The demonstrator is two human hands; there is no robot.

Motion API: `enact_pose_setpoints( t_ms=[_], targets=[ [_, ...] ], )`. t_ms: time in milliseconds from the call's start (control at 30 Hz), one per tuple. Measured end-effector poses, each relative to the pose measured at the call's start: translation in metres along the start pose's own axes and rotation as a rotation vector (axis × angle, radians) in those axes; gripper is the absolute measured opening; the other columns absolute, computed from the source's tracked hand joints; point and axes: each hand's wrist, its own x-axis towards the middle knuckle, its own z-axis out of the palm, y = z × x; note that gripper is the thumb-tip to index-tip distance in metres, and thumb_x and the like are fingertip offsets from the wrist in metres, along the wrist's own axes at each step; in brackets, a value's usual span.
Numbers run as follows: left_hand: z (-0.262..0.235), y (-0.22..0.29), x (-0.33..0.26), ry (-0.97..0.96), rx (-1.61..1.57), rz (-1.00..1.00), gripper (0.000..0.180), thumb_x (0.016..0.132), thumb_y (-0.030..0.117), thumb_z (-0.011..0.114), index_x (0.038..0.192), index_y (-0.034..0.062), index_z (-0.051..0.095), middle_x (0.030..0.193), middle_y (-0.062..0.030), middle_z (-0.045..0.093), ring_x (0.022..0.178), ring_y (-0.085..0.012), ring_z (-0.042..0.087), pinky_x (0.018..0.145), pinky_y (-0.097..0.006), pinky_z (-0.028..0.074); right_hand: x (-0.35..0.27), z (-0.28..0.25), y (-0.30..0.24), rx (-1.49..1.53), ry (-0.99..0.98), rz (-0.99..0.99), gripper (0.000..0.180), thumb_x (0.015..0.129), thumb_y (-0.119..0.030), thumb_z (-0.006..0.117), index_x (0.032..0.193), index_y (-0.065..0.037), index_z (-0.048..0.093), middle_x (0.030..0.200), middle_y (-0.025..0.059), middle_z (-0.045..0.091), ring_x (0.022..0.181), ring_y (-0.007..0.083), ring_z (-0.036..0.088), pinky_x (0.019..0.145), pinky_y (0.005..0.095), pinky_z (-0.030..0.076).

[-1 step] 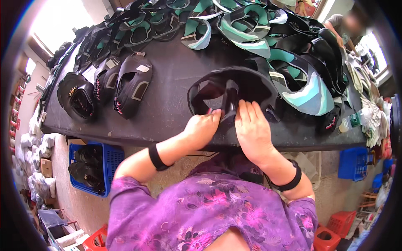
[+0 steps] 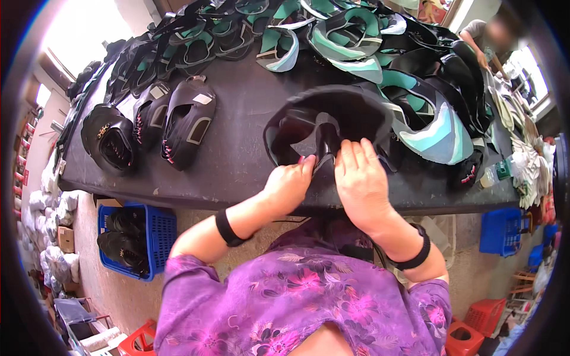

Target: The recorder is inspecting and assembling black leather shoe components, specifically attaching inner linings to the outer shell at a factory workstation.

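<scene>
black and rubbery, the shoe upper [image 2: 332, 127] lies near the front edge of the dark table [image 2: 237, 160], right before the person, its open hollow facing up. both hands rest on its near rim. the left hand [image 2: 289, 184] is curled, fingers bunched together, with the thumb and fingertips pinching a flap of the upper at its lower middle. the right hand [image 2: 359, 178] lies flat just beside it, fingers straight and held close together, pressing down on the same edge — the two hands nearly touch. each wrist wears a black band.

to the left on the table sit three more black uppers [image 2: 151, 127] in a row, some with grey patches and pink stitching. behind and to the right a big heap of teal-and-black uppers [image 2: 380, 65] spreads along the far side — one teal piece lies just beside the held upper. below the table's left end stands a blue crate [image 2: 157, 237] with black shoes inside. at the far right corner another person [image 2: 481, 35] leans over the table, well apart from the hands.
</scene>
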Motion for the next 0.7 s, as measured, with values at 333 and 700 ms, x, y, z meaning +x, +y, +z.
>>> enact_pose_setpoints(
  t_ms=[333, 700],
  targets=[
    [0.006, 0.039, -0.003, 0.035, -0.845, 0.147, 0.031, 0.073, 0.007, 0.05, 0.103, -0.0021, 0.052, 0.108, -0.0224, 0.049, 0.104, -0.0349, 0.046, 0.09, -0.042, 0.036, -0.013, -0.018, -0.006, 0.26, -0.065, -0.355, 0.045, 0.071, -0.018, 0.045, 0.109, 0.003, 0.052, 0.123, 0.0137, 0.047, 0.124, 0.0232, 0.035, 0.107, 0.0349, 0.022],
    [0.012, -0.033, 0.012, -0.172, -0.314, 0.448, 0.069, 0.068, 0.04, 0.062, 0.124, 0.0051, 0.043, 0.128, -0.0106, 0.041, 0.122, -0.0245, 0.036, 0.104, -0.043, 0.019, -0.036, -0.01, 0.02, -0.143, -0.173, -0.326, 0.049, 0.074, -0.012, 0.049, 0.123, -0.007, 0.046, 0.133, -0.0036, 0.038, 0.129, 0.0122, 0.024, 0.107, 0.035, 0.015]
  ],
)
